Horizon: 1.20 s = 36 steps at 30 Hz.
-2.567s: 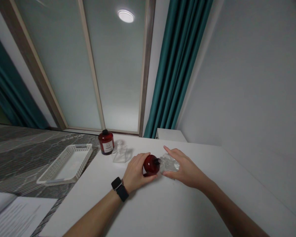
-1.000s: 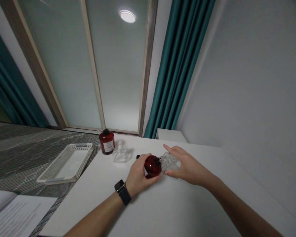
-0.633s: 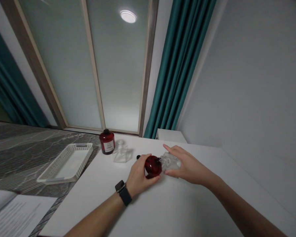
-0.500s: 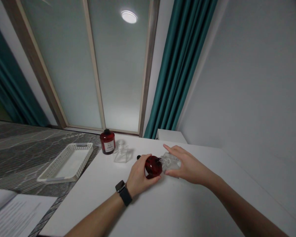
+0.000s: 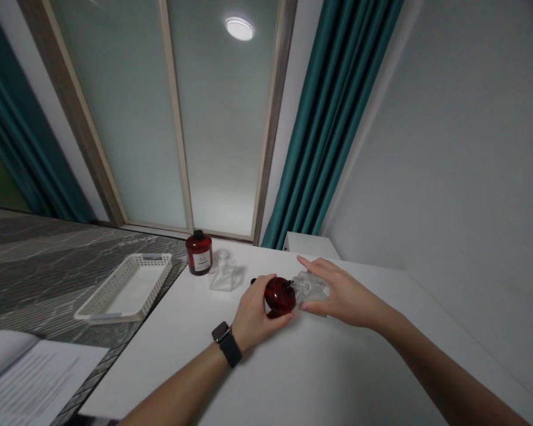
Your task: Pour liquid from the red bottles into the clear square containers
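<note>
At the far left an open book (image 5: 66,376) lay beside a white basket (image 5: 131,291), both on the grey patterned surface. On the white tabletop (image 5: 270,378), a capped amber bottle (image 5: 199,255) stood upright, with a clear glass bottle (image 5: 222,275) just right of it. The left hand (image 5: 258,316), a black watch (image 5: 227,344) at its wrist, was wrapped round a red bottle (image 5: 281,297), which was tilted with its neck to the right. A small dark item (image 5: 253,281) showed partly behind that hand. The neck met or nearly met a clear container (image 5: 311,288), gripped between thumb and fingers by the right hand (image 5: 337,293); actual contact and any liquid could not be confirmed. In this inspector's judgement, good handling called for aligned mouths, a firm right-hand grip, and small, slow changes of tilt from the left wrist.
</note>
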Available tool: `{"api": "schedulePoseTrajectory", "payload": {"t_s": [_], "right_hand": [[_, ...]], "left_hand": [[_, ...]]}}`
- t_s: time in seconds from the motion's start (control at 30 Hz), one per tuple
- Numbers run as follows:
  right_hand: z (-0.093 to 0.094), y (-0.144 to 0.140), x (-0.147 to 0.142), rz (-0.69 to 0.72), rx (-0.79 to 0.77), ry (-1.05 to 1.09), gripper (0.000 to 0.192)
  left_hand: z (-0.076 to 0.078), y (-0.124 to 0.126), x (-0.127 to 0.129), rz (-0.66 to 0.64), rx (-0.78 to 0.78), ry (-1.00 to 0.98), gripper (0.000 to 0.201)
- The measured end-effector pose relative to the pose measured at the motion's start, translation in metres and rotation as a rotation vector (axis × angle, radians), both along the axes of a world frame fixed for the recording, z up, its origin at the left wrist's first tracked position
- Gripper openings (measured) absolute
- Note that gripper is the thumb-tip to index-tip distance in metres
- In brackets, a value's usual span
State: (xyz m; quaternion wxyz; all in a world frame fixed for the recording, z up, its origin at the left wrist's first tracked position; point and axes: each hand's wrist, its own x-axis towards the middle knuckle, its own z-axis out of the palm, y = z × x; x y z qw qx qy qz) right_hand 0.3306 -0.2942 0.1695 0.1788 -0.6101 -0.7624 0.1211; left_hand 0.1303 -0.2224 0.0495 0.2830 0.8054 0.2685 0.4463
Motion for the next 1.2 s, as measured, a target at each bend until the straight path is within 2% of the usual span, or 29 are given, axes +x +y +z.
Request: {"api": "schedulePoseTrajectory", "payload": {"t_s": [1.2], "right_hand": [[0.0061, 0.0024, 0.0014, 0.049, 0.001, -0.032, 0.087]], "left_hand": [[0.0015, -0.0026, 0.0001, -0.018, -0.045, -0.038, 0.07]]}}
